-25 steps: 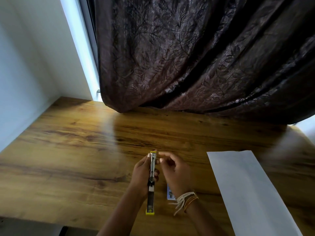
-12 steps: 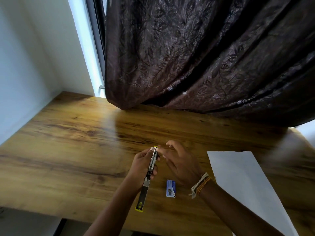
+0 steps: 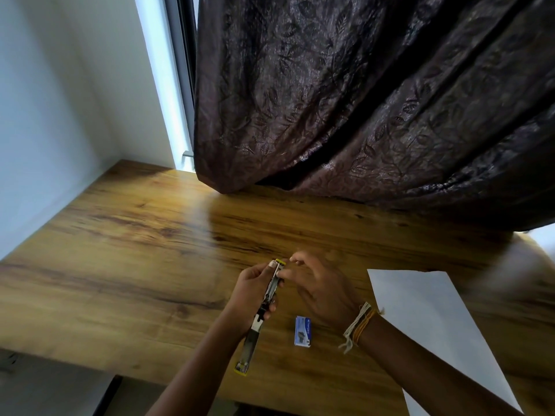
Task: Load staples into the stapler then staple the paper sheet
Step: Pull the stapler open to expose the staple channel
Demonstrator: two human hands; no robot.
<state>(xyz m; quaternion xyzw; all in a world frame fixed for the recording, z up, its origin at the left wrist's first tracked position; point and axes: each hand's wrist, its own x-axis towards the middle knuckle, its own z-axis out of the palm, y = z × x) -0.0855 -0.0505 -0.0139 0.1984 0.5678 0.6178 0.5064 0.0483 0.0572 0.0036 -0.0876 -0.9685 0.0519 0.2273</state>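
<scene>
**Stapler held open above the tabletop, fingers at its front end**

The stapler [image 3: 264, 307] is opened out long and tilted, gripped around its middle by the left hand [image 3: 250, 291] above the tabletop [image 3: 126, 265]. The right hand [image 3: 322, 291] pinches at the stapler's yellow front end, fingers curled; whether it holds staples cannot be told. A small blue staple box [image 3: 302, 331] lies shut just beside the right wrist, contents hidden. The paper sheet [image 3: 435, 331] lies flat to the right. Since half a second ago both hands kept their places, the right fingers curling closer
</scene>
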